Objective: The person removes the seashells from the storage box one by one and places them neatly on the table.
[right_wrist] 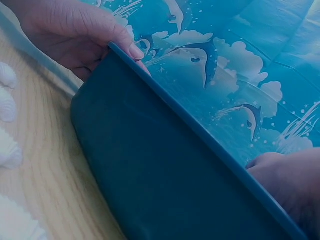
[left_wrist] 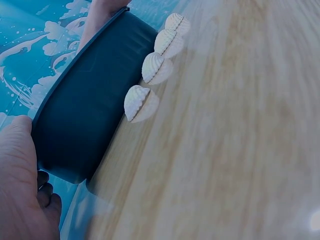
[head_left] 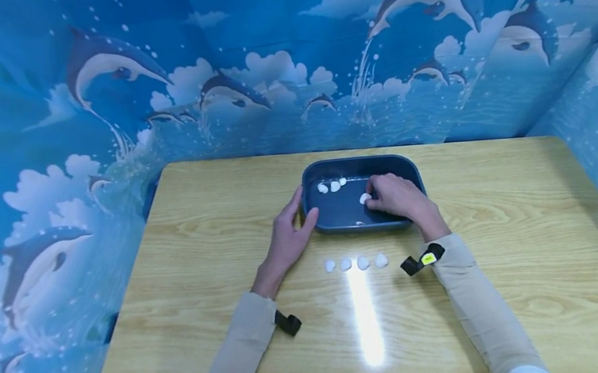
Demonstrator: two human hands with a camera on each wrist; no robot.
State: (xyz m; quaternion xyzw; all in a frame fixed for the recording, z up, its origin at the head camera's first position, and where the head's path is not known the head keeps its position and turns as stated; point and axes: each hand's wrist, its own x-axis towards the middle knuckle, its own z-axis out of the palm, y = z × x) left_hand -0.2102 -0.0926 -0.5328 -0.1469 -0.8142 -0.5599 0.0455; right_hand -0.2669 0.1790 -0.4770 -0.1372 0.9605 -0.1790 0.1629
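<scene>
Shell (head_left: pixel 364 199) pinched in right hand (head_left: pixel 399 197) is caught only overhead; ridges on shells (left_wrist: pixel 136 101) near spread left hand (head_left: pixel 287 234), just by wrist cams.

Spreads out as a wood-grained table (head_left: pixel 537 278); carries a dark blue basin (head_left: pixel 339 209) near twelve o'clock and, at the basin's six o'clock, four white shells (head_left: pixel 363 262) in a row.

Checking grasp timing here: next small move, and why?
Probably firm the right hand's pinch on the white shell before shifting it: the shell pokes out from the thumb side, inside the dark bin, while the left hand touches the bin's end and could steady it.
</scene>
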